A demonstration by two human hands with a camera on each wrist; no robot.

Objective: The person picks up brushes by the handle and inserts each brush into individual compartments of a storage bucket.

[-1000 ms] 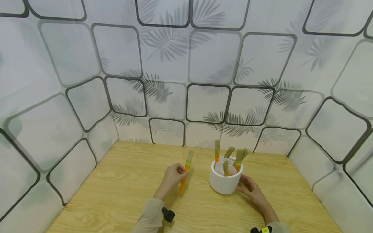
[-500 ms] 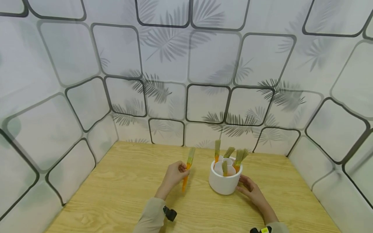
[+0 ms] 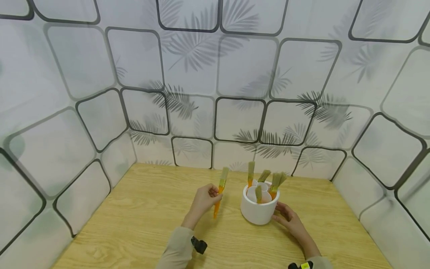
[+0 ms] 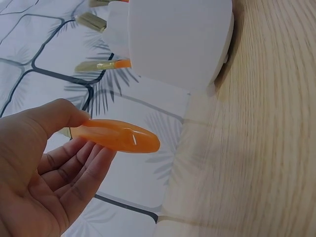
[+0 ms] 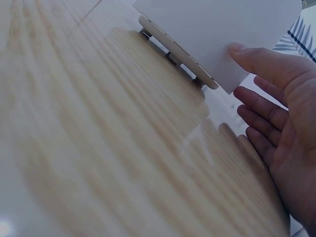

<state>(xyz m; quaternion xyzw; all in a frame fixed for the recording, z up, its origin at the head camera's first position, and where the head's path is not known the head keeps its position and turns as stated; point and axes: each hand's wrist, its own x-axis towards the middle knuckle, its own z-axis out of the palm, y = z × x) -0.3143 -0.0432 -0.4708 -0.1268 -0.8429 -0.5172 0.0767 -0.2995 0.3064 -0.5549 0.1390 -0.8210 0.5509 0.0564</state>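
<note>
My left hand (image 3: 205,198) pinches a paintbrush (image 3: 220,192) by its orange handle, thumb on one side and fingers on the other. The brush leans with its pale bristles up, left of a round white holder (image 3: 256,213). Close by in the left wrist view, the handle's rounded orange end (image 4: 136,139) points toward the table. My right hand (image 3: 292,222) rests at the holder's right side. In the right wrist view its thumb touches the white wall (image 5: 197,34), and the other fingers are loosely bent, holding nothing.
Several brushes (image 3: 251,173) stand bristles up in the holder's compartments. The wooden table (image 3: 134,216) meets patterned white walls (image 3: 195,153) at the back and sides. Small feet (image 5: 173,58) lift the holder's base off the table.
My left hand has moved a little to the right and away from me, carrying the brush upward and closer to the holder. My right hand has stayed at the holder's side.
</note>
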